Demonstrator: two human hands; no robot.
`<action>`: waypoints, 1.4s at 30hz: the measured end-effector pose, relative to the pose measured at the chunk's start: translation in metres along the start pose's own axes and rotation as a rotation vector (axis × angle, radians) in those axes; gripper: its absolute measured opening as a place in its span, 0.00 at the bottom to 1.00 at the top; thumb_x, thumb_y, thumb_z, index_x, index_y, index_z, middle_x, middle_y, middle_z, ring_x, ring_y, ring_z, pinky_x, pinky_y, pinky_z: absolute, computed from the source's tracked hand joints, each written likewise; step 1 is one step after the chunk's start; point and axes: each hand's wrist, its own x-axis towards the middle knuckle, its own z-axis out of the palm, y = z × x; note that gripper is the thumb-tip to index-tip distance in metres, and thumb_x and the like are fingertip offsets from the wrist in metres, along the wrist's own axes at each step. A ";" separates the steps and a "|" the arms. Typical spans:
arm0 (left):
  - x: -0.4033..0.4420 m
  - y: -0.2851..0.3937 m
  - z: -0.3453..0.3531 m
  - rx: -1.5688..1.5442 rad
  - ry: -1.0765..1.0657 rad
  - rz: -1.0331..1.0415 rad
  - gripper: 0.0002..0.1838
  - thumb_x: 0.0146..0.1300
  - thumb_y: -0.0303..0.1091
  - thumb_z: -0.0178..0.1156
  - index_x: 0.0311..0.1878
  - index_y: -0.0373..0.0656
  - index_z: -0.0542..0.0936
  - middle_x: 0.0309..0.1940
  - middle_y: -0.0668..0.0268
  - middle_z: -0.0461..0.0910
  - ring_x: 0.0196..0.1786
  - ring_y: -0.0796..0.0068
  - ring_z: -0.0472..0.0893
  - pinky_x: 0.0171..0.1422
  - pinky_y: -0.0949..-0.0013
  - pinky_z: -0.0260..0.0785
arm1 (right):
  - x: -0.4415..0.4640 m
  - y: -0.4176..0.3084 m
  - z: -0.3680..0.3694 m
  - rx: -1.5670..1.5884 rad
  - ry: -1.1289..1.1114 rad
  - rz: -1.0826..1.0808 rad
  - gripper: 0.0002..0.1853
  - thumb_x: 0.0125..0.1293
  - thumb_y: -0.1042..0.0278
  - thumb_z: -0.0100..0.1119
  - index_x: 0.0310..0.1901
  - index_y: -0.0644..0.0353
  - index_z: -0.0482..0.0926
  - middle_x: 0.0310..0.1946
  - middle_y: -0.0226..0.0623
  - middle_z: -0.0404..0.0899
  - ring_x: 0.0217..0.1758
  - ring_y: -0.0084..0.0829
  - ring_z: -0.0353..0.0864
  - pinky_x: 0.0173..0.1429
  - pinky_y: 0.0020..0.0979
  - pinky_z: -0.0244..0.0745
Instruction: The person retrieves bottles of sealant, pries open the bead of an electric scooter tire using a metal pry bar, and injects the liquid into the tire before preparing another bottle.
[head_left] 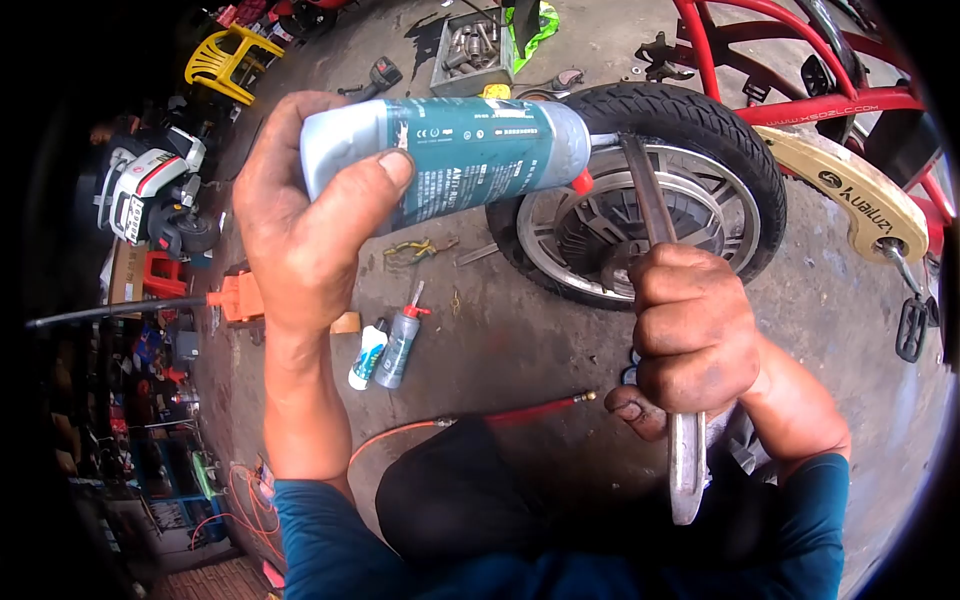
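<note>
My left hand [305,225] is wrapped round a squeeze bottle [470,155] with a teal label reading "ANTI-RUST". The bottle lies tilted on its side, its nozzle [604,140] pointing at the gap between the tyre [755,200] and the rim. A flat metal tyre lever [650,190] is gripped in my right hand [695,330], fingers closed round its middle. The lever's far end sits at the tyre's edge, close to the nozzle tip. Under both lies the wheel [690,190], flat on the floor, with spokes and a dark hub.
Two smaller bottles [398,350] lie on the floor left of centre, near yellow-handled pliers [420,250]. A metal tool box [470,60] stands behind. A red frame [790,115] with a cream chain guard [850,185] is at right. An orange air hose [400,430] crosses the front.
</note>
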 end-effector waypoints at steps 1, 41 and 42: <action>0.000 -0.005 0.001 -0.033 -0.003 -0.014 0.16 0.53 0.34 0.69 0.42 0.34 0.80 0.28 0.70 0.80 0.30 0.83 0.76 0.35 0.75 0.68 | 0.001 0.002 0.002 0.009 -0.003 0.010 0.19 0.52 0.68 0.69 0.16 0.52 0.64 0.16 0.26 0.58 0.16 0.30 0.60 0.22 0.33 0.51; -0.337 -0.343 -0.078 1.139 -0.086 -0.849 0.39 0.50 0.41 0.72 0.66 0.42 0.73 0.61 0.55 0.75 0.69 0.52 0.69 0.73 0.47 0.60 | -0.017 -0.027 -0.021 -0.207 -0.263 0.351 0.16 0.68 0.58 0.61 0.29 0.58 0.68 0.21 0.30 0.63 0.23 0.33 0.66 0.32 0.38 0.68; -0.337 -0.350 -0.080 1.155 -0.102 -0.877 0.39 0.50 0.40 0.72 0.67 0.43 0.72 0.61 0.55 0.75 0.69 0.52 0.70 0.73 0.46 0.60 | -0.017 -0.026 -0.020 -0.203 -0.256 0.349 0.16 0.68 0.58 0.62 0.29 0.57 0.68 0.21 0.30 0.63 0.23 0.33 0.65 0.31 0.38 0.68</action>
